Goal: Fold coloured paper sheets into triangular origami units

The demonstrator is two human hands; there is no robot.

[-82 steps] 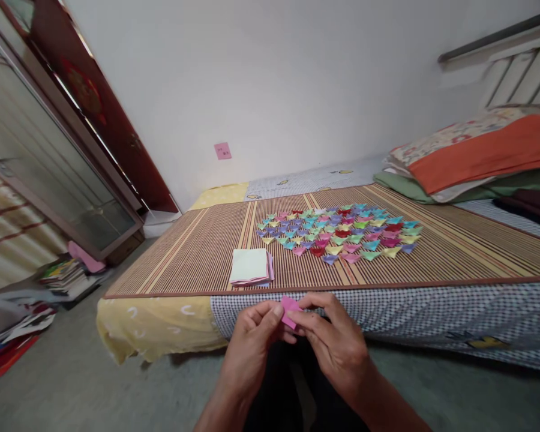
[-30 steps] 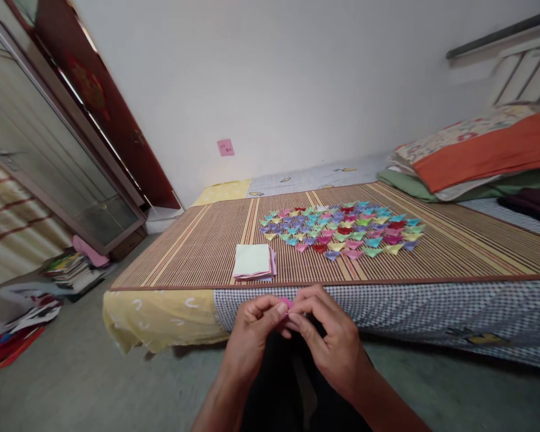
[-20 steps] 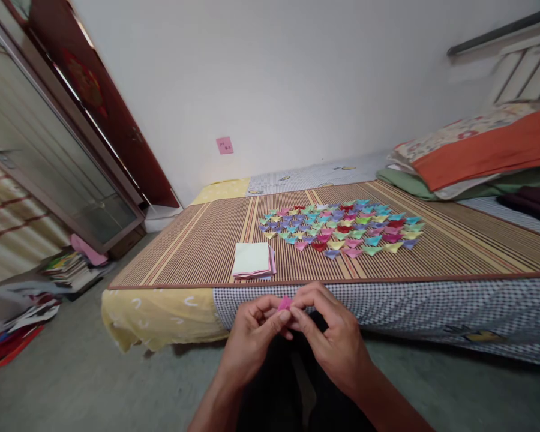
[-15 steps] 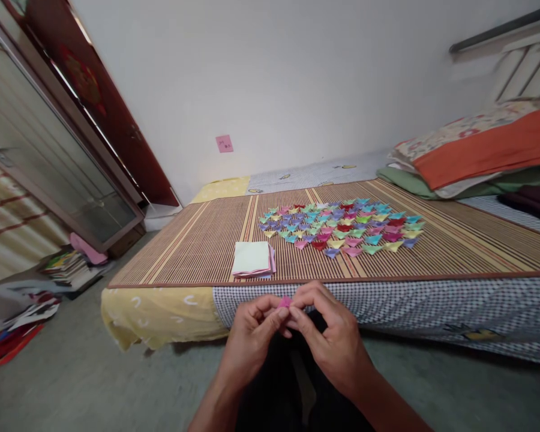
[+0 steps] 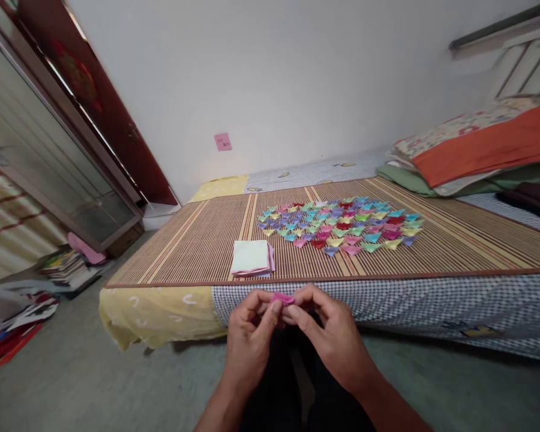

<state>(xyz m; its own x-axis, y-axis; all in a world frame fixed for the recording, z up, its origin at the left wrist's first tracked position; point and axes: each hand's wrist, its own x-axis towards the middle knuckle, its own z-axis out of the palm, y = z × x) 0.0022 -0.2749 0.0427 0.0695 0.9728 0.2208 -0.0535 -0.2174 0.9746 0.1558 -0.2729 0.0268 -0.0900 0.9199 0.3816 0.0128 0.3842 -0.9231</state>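
Note:
A small folded piece of pink paper (image 5: 282,298) is pinched between both hands, just in front of the bed's near edge. My left hand (image 5: 251,333) grips its left side between thumb and fingers. On the right side, my right hand (image 5: 330,336) closes thumb and forefinger on the paper's edge. Beyond the hands, a stack of square paper sheets (image 5: 251,257), pale on top with pink below, lies on the striped mat (image 5: 198,240). Many small folded paper pieces (image 5: 342,227) in mixed colours stand in rows to its right.
The mat covers a bed with a checked sheet (image 5: 400,303) and a yellow cloth (image 5: 162,312). Folded bedding (image 5: 481,153) is piled at the right. A pink note (image 5: 222,141) is stuck on the wall. Books (image 5: 65,264) lie low at the left, near a door (image 5: 103,108).
The pink paper shows more of its width now and sits slightly further left. My right fingers have shifted to its right end; both hands stay close together.

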